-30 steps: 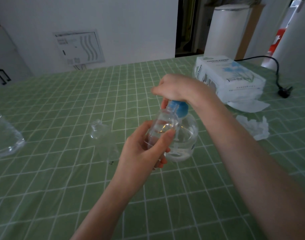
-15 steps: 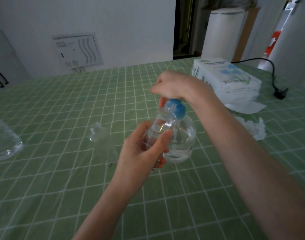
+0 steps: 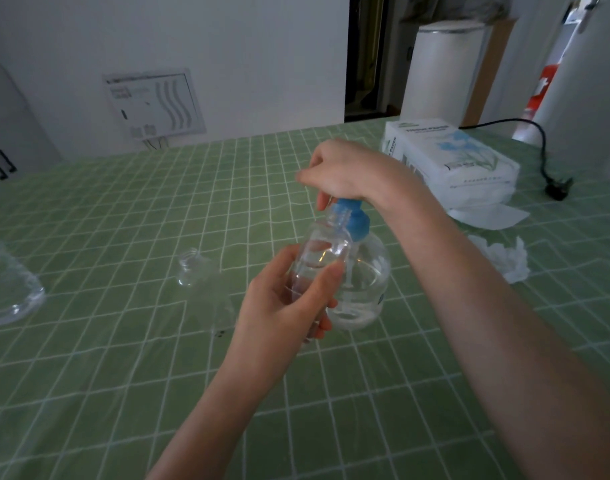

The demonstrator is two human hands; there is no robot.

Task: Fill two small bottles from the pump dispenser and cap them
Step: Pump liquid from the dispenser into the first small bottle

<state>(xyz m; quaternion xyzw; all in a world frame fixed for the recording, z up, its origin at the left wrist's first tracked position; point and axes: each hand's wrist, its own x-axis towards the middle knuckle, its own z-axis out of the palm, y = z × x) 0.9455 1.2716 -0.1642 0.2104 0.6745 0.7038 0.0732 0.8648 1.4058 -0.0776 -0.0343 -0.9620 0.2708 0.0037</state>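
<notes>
**A:** What do we see on the green checked table (image 3: 123, 341)?

**B:** The clear pump dispenser (image 3: 365, 271) stands at centre. Our right hand (image 3: 345, 171) curls over its blue head from above, covering the top.

**A:** And nearer to us?

**B:** Our left hand (image 3: 282, 306) grasps a small bottle (image 3: 317, 254) round its lower body, thumb across the front. The bottle is tilted, its open mouth just beside the nozzle, at the dispenser's near-left side.

**A:** Smaller still?

**B:** A second small bottle (image 3: 192, 268) stands uncapped to the left, well apart from both hands.
</notes>
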